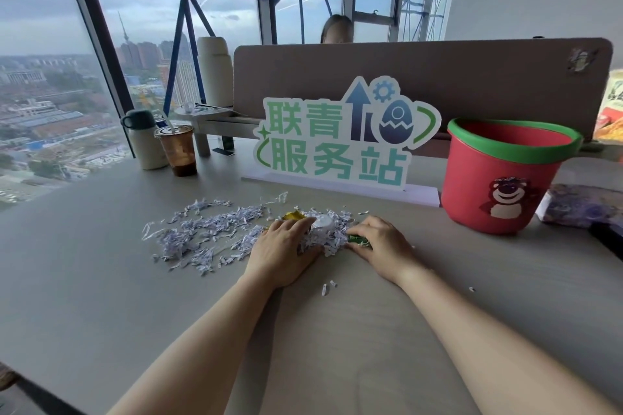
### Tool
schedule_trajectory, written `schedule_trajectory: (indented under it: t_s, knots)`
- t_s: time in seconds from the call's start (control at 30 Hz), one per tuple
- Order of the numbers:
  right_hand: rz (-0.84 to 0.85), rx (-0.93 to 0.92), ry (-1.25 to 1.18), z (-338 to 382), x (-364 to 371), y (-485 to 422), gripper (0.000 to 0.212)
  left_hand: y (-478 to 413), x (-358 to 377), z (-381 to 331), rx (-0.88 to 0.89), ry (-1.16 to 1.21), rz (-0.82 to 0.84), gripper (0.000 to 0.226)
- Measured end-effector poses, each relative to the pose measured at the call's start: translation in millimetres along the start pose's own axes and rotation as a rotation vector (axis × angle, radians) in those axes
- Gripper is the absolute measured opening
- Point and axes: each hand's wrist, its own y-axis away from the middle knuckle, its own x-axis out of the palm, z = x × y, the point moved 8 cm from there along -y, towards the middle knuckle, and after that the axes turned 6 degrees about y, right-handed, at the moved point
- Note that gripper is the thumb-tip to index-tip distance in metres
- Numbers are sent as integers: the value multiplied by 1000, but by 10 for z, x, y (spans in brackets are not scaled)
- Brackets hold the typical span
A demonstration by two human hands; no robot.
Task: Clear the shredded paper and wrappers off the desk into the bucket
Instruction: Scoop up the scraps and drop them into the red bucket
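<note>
Shredded paper (202,236) lies strewn over the desk (101,280) at centre left. The left grip (283,246) rests palm-down on the heap's right end, fingers nearly straight and holding nothing. A yellow wrapper (293,215) shows just past its fingertips. Across a bunched clump, the right grip (377,242) curls its fingers over a green wrapper (359,240). The red bucket (465,185) stands upright at right, well apart.
</note>
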Motion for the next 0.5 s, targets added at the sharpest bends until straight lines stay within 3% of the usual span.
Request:
schedule_trajectory:
  t_s: [0.2,0.5]
  knots:
    - [-44,-54,70,100,-44,71,29,28,-23,-15,-11,46,-13,48]
    - [-105,-17,-65,193,-215,252,25,53,-181,-106,-33,204,-33,44]
